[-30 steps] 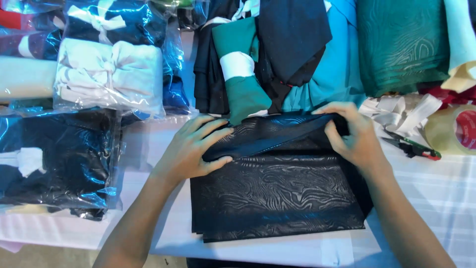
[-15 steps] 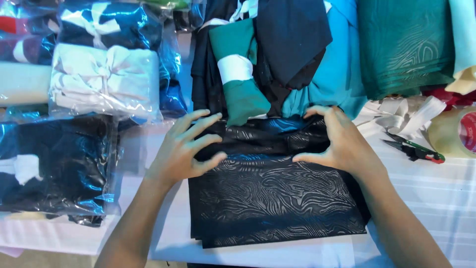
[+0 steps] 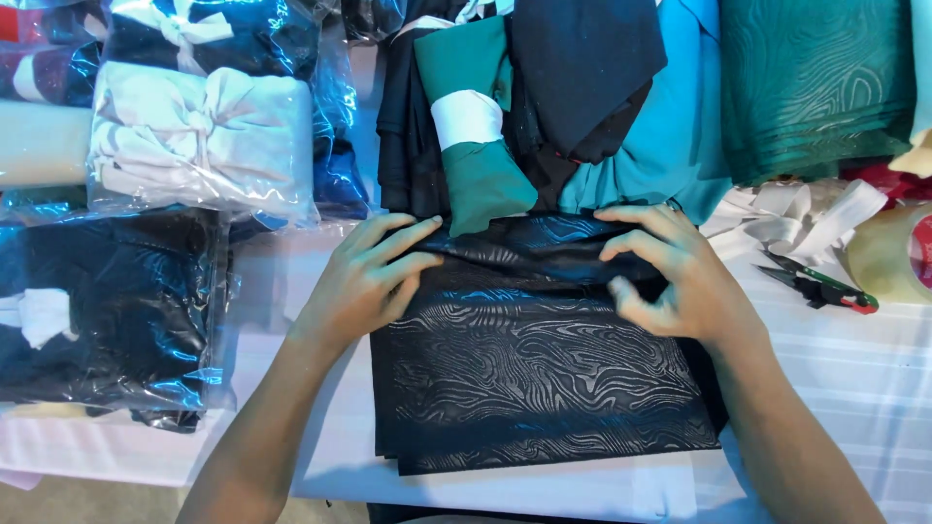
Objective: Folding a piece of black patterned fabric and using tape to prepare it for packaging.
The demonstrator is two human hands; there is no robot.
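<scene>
A folded black fabric (image 3: pixel 534 378) with a shiny wavy pattern lies on the white table (image 3: pixel 854 388) in front of me. My left hand (image 3: pixel 374 277) rests flat on its upper left part, fingers spread and pressing the folded edge. My right hand (image 3: pixel 670 277) is on the upper right part, with fingers curled and pinching the rolled top fold of the fabric.
Plastic-wrapped garments lie at the left: a white one (image 3: pixel 199 141) and a dark one (image 3: pixel 102 311). Teal, green and black clothes (image 3: pixel 544 97) are piled behind the fabric. Small green-handled snips (image 3: pixel 820 286) and a tape roll (image 3: pixel 893 252) sit at the right.
The top edge of the black fabric has been folded down toward me. Both hands moved slightly nearer, and the right hand's fingers have curled onto the fold.
</scene>
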